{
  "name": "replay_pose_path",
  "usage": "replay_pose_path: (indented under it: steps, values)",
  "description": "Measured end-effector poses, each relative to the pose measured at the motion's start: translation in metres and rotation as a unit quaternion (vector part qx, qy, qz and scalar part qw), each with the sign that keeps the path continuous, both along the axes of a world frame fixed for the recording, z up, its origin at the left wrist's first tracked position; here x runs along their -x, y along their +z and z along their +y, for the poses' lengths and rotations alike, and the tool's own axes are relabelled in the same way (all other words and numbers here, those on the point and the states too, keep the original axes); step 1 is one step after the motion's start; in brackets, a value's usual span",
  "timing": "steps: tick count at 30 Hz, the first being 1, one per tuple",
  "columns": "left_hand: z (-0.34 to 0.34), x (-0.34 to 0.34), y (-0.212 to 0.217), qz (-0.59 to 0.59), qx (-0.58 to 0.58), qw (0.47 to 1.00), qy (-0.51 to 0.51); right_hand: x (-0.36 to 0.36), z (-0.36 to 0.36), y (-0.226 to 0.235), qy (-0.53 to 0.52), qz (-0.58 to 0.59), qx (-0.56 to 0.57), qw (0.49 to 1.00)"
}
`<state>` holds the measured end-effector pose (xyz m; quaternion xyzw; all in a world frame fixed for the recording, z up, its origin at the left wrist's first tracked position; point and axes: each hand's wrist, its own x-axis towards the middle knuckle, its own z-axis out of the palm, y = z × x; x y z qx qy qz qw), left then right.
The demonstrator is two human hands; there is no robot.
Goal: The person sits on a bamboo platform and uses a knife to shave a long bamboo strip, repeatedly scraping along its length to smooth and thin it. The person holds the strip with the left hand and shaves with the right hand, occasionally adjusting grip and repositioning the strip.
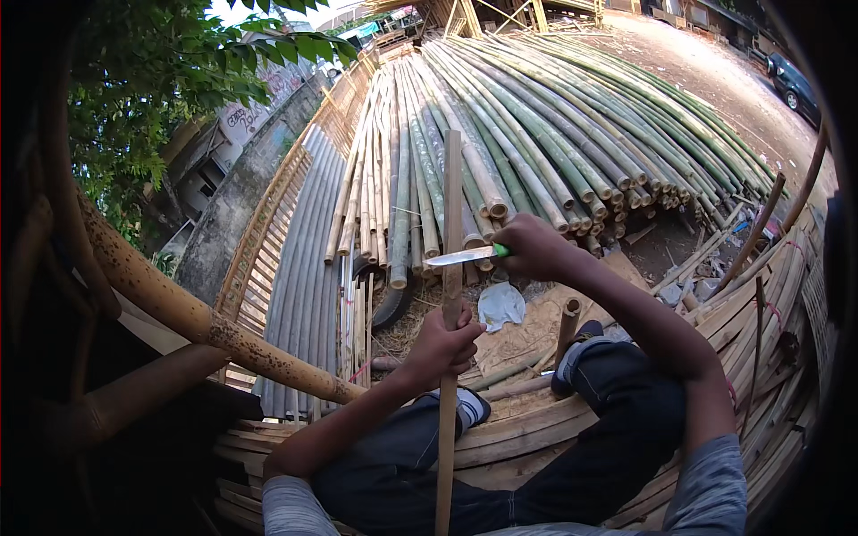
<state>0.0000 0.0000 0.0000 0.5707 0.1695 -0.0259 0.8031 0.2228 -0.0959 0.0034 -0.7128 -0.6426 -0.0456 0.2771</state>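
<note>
Two hands on the job, both closed. Far left: thick mottled bamboo pole [192, 317] runs diagonally down toward centre, leafy tree [170, 80] above it, grey wall [237, 201] just right of that. Next over, a flat rack of grey split slats [304, 268] lying parallel, with a curved bamboo frame [264, 228] along its left edge. Centre: left hand [447, 344] has its grip wrapped around a long bamboo strip [450, 268], held near-upright, lower end running down past the legs to the bottom edge, top end standing up against the pole stack behind. Right hand [534, 247] grips a green-handled knife [465, 256]; blade points left, roughly horizontal, edge meeting the strip just above the left hand. Behind both: large stack of green and tan bamboo poles [554, 125], cut ends facing the person. White crumpled bag [500, 305] on the ground between the hands and the stack. Person sits on a pile of curved split bamboo [527, 433], legs in dark trousers, shoes visible. Right: more bent strips [769, 304] banked up along the edge, a few thin stakes standing, dirt ground [715, 76] and a dark car [794, 85] at top right.
</note>
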Motion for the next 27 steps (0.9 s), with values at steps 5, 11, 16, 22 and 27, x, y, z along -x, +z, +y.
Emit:
replay_pose_path:
  steps: [5, 11, 16, 22, 27]
  values:
    - [-0.010, 0.001, 0.008, 0.015, -0.101, 0.994, 0.034, 0.053, 0.005, 0.000, 0.019, -0.067, 0.042, 0.997]
    - [-0.016, 0.003, -0.003, 0.008, -0.142, 0.990, 0.023, 0.012, 0.009, 0.007, -0.071, -0.007, 0.004, 0.997]
    - [-0.007, 0.005, -0.014, 0.023, -0.083, 0.996, 0.006, 0.035, 0.009, -0.011, 0.012, -0.030, 0.052, 0.998]
    - [0.000, -0.001, -0.009, 0.030, -0.059, 0.997, 0.025, 0.021, 0.025, -0.018, -0.011, -0.058, 0.005, 0.998]
    - [0.006, -0.002, -0.006, 0.026, -0.075, 0.996, 0.041, 0.023, 0.038, -0.016, -0.040, -0.067, -0.017, 0.997]
